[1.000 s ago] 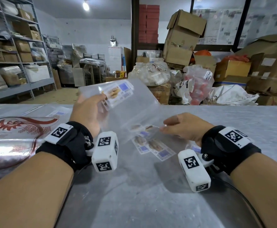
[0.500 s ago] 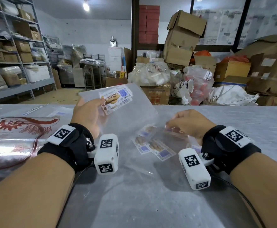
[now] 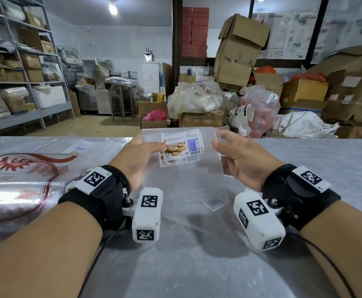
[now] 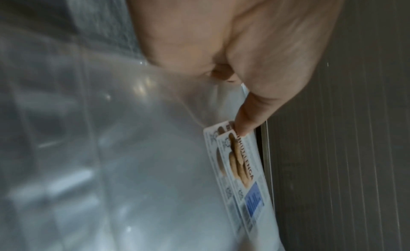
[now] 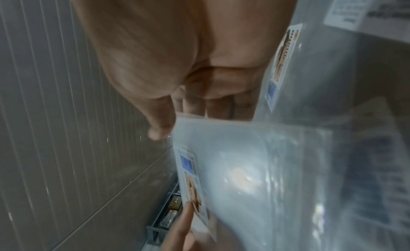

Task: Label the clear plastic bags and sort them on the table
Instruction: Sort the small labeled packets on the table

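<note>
Both hands hold a small stack of clear plastic bags [image 3: 188,179] upright over the grey table [image 3: 197,265] in the head view. Two overlapping "Biskut Lenga" labels [image 3: 182,149] show on the bags' upper part. My left hand [image 3: 152,147] pinches the left edge, its thumb [image 4: 244,125] pressing on the labels [image 4: 241,167]. My right hand [image 3: 218,143] grips the right edge, thumb in front and fingers [image 5: 217,105] behind the bag [image 5: 255,167]. Another labelled bag [image 3: 215,204] lies flat on the table below the hands.
A pile of larger bags with red print [image 3: 21,175] lies on the table's left side, with more labelled clear bags [image 3: 74,147] behind it. Boxes, sacks and metal shelving [image 3: 14,82] stand beyond the table's far edge.
My left hand has carried the labelled bags from the upper left to the centre. My right hand has lifted off the bags lying on the table and taken the held stack's right edge.
</note>
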The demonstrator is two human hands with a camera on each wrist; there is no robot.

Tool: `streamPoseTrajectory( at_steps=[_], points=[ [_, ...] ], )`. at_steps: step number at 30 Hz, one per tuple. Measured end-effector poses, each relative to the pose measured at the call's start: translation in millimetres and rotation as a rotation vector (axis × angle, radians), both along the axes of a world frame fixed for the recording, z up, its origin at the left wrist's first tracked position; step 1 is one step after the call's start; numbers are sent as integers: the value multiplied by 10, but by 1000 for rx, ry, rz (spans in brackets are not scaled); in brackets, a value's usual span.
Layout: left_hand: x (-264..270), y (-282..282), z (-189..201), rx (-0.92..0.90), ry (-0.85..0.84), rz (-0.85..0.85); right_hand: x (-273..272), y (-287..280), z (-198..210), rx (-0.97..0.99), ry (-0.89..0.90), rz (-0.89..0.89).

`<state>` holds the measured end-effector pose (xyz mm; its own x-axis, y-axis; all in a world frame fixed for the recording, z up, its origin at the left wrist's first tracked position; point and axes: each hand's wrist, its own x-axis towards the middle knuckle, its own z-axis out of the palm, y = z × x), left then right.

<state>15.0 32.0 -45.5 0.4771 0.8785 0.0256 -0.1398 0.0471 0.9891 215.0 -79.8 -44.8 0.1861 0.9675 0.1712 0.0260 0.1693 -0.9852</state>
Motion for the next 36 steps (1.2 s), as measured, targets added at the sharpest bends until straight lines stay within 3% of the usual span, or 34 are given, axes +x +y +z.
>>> streamPoseTrajectory(
  at_steps=[9, 13, 21, 25, 29, 33, 36],
  points=[
    [13, -61, 20, -19, 86, -189, -44, 9, 28, 50, 67, -42],
    [27, -37, -2, -56, 82, -164, -47, 26, -5, 45, -41, -113],
    [-8, -44, 31, -44, 78, -156, -79, 0, 0, -14, 9, -44],
    [-7, 19, 33, -49, -61, -5, 28, 11, 34, -127, -132, -207],
    [-40, 46, 51, -99, -193, 194, 245, 1, 34, -249, -451, -491],
    [-65, 54, 64, -124, -257, 292, 292, -58, 42, -613, -902, -311],
    [-56, 12, 89, -125, -263, 290, 272, -73, 52, -638, -968, -269]
  ],
)
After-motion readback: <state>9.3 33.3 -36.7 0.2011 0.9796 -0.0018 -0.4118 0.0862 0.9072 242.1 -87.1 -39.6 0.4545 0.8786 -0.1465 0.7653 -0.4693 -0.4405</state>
